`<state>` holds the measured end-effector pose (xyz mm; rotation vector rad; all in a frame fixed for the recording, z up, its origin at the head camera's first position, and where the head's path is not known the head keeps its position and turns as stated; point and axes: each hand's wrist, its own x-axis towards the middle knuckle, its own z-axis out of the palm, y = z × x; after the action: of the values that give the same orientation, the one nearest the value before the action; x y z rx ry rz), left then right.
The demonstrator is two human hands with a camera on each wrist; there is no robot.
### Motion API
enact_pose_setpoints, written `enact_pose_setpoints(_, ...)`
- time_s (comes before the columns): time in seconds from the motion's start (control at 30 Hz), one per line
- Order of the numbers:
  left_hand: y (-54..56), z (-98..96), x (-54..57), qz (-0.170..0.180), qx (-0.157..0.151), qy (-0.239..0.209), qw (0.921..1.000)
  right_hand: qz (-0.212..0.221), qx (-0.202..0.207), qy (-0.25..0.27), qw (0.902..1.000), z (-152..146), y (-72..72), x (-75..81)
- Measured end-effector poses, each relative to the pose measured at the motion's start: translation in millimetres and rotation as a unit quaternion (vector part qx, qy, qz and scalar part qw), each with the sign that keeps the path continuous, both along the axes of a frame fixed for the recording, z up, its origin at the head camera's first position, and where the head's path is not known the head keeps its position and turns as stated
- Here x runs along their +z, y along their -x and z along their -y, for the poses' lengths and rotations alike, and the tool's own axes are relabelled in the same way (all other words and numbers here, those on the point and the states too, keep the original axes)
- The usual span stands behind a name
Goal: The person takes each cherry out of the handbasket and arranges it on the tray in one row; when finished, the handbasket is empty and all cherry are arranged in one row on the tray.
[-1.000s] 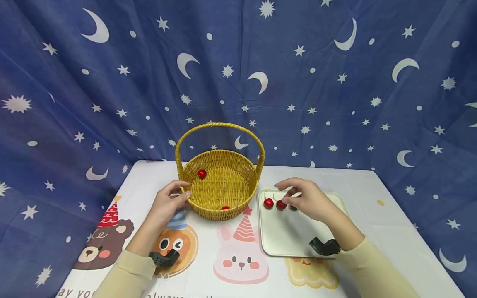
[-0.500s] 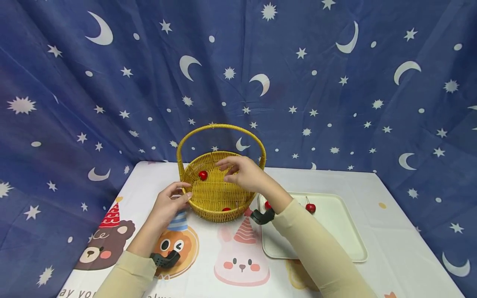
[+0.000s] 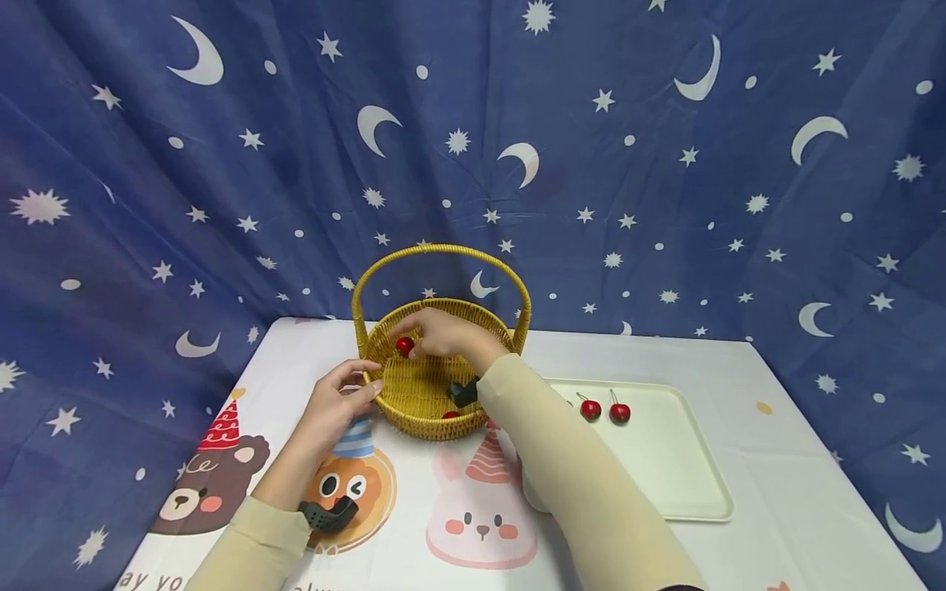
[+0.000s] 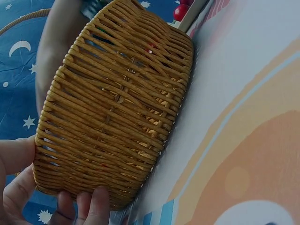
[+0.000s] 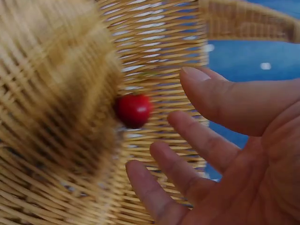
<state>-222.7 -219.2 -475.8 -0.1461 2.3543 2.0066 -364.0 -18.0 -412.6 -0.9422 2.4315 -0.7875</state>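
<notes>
Right hand (image 3: 439, 332) has shifted leftward, its fingers (image 5: 201, 139) near a cherry (image 5: 134, 110).

Along the desk's (image 3: 764, 480) right edge a wide strip lies open from back corner to front; the back left corner is free too. Behind the back edge a curtain (image 3: 443, 123) closes the way. Over the basket (image 3: 421, 427) arches a handle (image 3: 441, 248), blocking a straight drop along its line. The left grip (image 3: 342, 398) blocks the basket's left rim; the right sleeve (image 3: 584, 484) bars its right front and covers the left part of the tray (image 3: 672, 468). Inside, the right grip (image 3: 439, 332) takes up the space beside the far-left cherry (image 3: 404, 345), with a gap between fingers and fruit in the right wrist view. The tray's front right corner is clear; two cherries (image 3: 590, 410) obstruct its back.
</notes>
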Motion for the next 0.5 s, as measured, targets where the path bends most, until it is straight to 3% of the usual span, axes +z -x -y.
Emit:
enact_pose_setpoints(0.23,0.8,-1.5,-1.3,-0.002,0.0,-0.003,1.0,-0.006,-0.011,-0.028,0.9995,6.4,9.3,-24.1)
enact_pose_setpoints(0.5,0.6,0.6,-1.9,-0.004,-0.001,-0.005,1.0,-0.004,-0.004,-0.063,0.998,7.2,9.4,-28.5)
